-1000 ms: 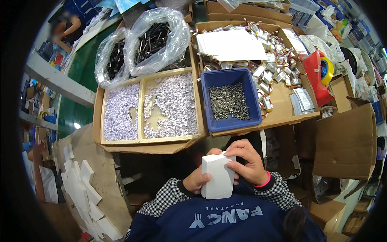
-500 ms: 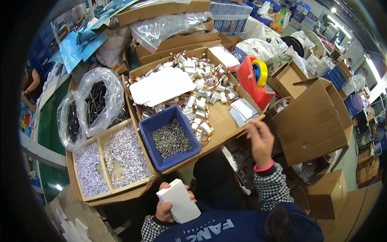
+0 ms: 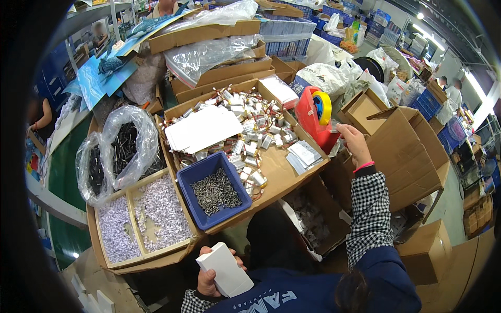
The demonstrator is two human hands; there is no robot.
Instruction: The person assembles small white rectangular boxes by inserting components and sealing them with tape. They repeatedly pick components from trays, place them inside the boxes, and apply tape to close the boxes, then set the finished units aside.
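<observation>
Low in front of me, my left hand grips a small white box, thumb on its near side and fingertips round the far edge. My right hand reaches out to the red tape dispenser, which carries a roll of tape on a yellow core. Thumb and forefinger are pinched together at the dispenser's front end, on what looks like the clear tape's loose end. A stack of white cards lies just left of that hand, on the cardboard tray's corner.
The cardboard tray holds many small silver battery-like parts with wires and white sheets. Left are a blue bin of metal pieces, a divided wooden tray and bagged black parts. Open cartons stand right.
My right hand has moved up and right from beside the white cards to the tape dispenser, its fingers closing there. My left hand still holds the white box. The view has shifted slightly.
</observation>
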